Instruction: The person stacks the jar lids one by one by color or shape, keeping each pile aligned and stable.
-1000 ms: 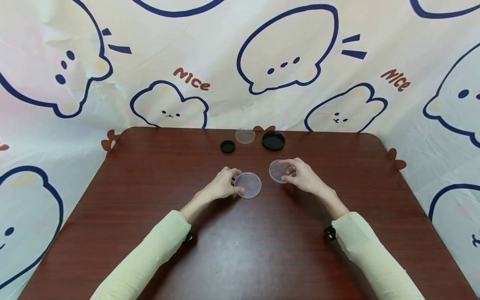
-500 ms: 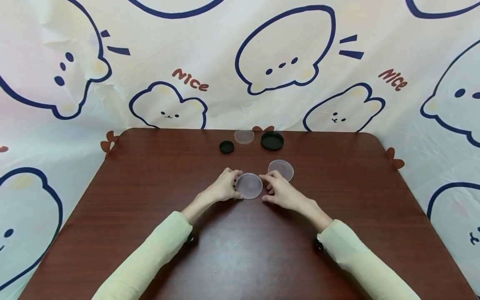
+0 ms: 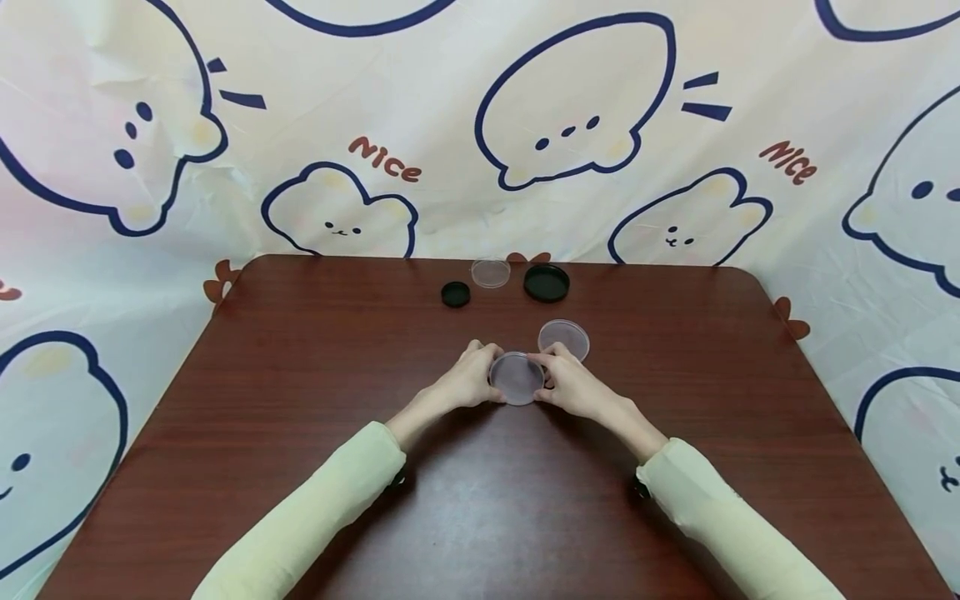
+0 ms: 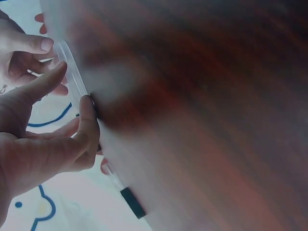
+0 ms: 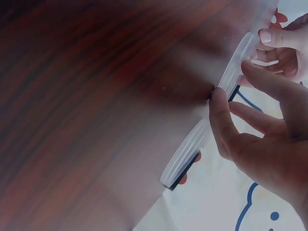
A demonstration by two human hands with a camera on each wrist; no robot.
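Both hands hold a clear round petri dish (image 3: 516,382) near the middle of the table. At its left rim, the thumb and fingers of my left hand (image 3: 471,377) grip it. From the right side, my right hand (image 3: 573,387) pinches the same rim between thumb and forefinger. In the left wrist view, the petri dish (image 4: 74,77) is seen edge-on, low over the table. The right wrist view also shows the petri dish (image 5: 237,62) edge-on between the fingertips. Just behind my right hand lies a second clear petri dish (image 3: 567,336), partly covered by the fingers.
Along the far table edge stand a small black round dish (image 3: 455,294), a clear round dish (image 3: 491,273) and a larger black round dish (image 3: 547,283). Behind the brown table (image 3: 337,333) hangs a printed cloth (image 3: 450,100) with cartoon figures.
My right hand has left the second petri dish and come to the right rim of the nearer one. My left hand has shifted that nearer dish slightly right.
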